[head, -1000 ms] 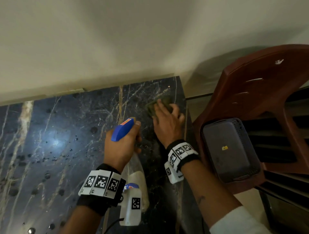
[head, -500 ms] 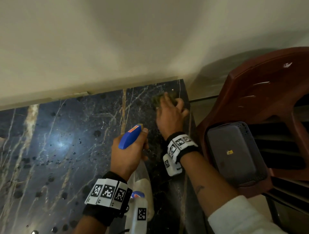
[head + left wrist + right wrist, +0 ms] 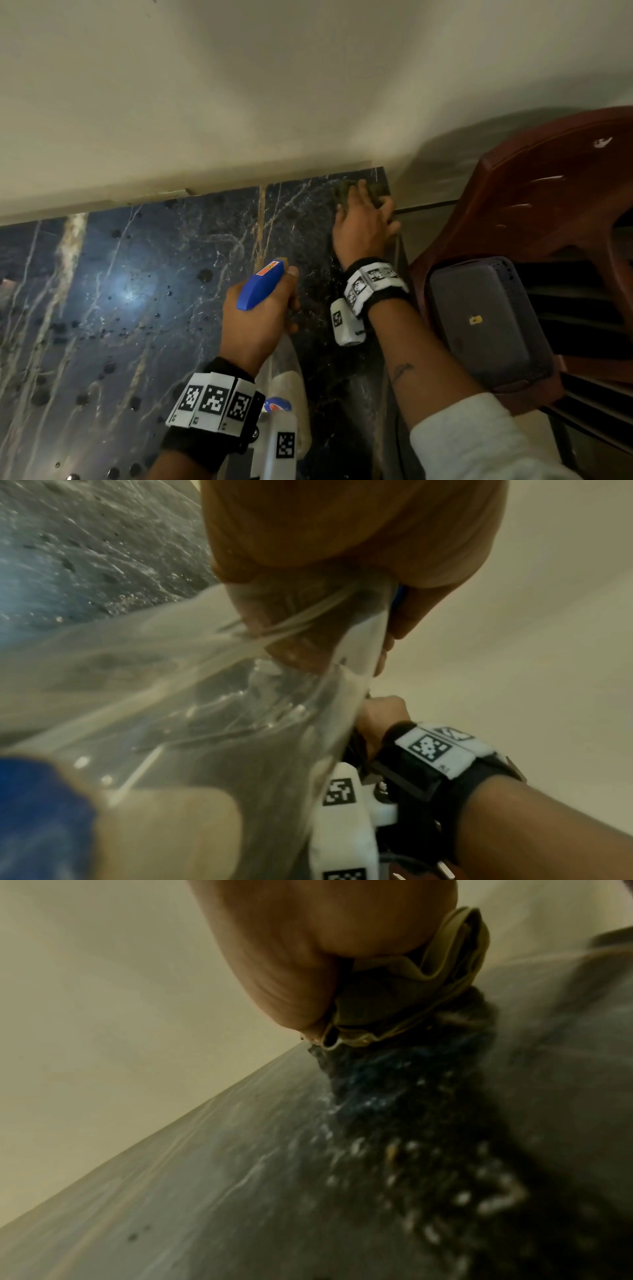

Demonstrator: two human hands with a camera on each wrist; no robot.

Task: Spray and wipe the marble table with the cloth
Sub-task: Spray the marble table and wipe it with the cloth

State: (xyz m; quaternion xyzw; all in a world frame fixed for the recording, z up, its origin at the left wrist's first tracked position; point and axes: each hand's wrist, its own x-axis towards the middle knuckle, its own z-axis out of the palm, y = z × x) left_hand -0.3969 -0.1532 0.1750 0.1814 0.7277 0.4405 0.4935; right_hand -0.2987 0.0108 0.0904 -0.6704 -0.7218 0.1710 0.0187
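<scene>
The dark blue-black marble table has pale veins and scattered drops. My right hand presses a crumpled olive cloth onto the table's far right corner, by the wall. In the right wrist view the folded cloth lies bunched under my palm on the wet marble. My left hand grips a clear spray bottle with a blue trigger head, held above the table's middle right. The left wrist view shows my fingers curled round the bottle's neck.
A cream wall borders the table's far edge. A dark red plastic chair stands right beside the table, with a grey perforated basket on its seat. Wet spots dot the marble on the left.
My right hand has slid the cloth away from me, up to the far right corner at the wall. The left hand keeps hold of the spray bottle.
</scene>
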